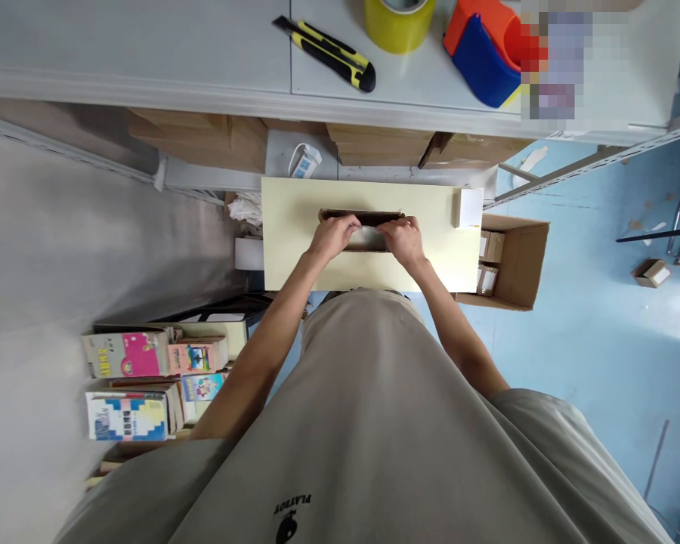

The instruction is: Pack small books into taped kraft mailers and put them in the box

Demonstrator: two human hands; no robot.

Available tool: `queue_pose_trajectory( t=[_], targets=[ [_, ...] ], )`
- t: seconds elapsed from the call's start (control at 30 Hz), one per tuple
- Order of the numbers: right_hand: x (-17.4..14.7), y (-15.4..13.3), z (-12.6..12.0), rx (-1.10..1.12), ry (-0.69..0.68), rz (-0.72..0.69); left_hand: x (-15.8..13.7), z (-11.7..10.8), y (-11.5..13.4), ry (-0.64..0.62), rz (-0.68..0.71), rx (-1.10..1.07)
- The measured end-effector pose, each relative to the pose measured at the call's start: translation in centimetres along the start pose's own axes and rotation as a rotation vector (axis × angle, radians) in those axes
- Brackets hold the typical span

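A small cardboard box (pixel 334 214) lies open on the pale yellow tabletop (pixel 295 264) in front of me. Inside its opening shows a pale, translucent sheet that looks like plastic wrap (pixel 368 239). My left hand (pixel 334 236) pinches the sheet's left edge, its fingers bent over the box's left end. At the other end, my right hand (pixel 403 238) is closed on the right edge in the same way. What lies under the sheet is hidden.
A small white box (pixel 468 208) stands at the table's right end, beside an open carton (pixel 521 261) with smaller boxes. On the shelf above lie a utility knife (pixel 329 54), yellow tape (pixel 400 26) and a red-blue tape dispenser (pixel 484 57). Books (pixel 128 355) are stacked lower left.
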State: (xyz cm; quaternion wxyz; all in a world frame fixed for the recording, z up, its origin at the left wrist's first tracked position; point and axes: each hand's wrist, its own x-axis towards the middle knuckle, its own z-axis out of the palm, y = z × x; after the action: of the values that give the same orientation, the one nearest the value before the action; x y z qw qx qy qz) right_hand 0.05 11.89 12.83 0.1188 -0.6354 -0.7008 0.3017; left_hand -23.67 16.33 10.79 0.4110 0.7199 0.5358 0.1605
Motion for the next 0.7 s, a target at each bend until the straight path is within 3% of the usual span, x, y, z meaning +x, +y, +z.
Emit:
queue_pose_trajectory(
  t=[0.27,0.37,0.5,0.63,0.7],
  targets=[
    [0.2,-1.1,1.0,-0.335,-0.109,-0.005,0.2,0.2,0.2,-0.166,-0.061,0.235],
    [-0.2,-1.4,0.9,-0.372,-0.09,0.011,-0.2,0.2,0.2,-0.17,-0.065,0.295],
    [-1.8,-0.5,0.1,-0.272,0.101,0.009,-2.5,-0.8,0.0,-0.03,-0.011,0.267],
    [-4.2,2.1,-0.6,-0.125,0.349,0.074,-5.6,-2.5,-1.3,0.243,-0.003,0.186],
    [-5.1,3.5,-0.7,-0.032,0.401,0.119,-6.7,-3.1,-2.6,0.357,-0.054,0.131]
  ],
)
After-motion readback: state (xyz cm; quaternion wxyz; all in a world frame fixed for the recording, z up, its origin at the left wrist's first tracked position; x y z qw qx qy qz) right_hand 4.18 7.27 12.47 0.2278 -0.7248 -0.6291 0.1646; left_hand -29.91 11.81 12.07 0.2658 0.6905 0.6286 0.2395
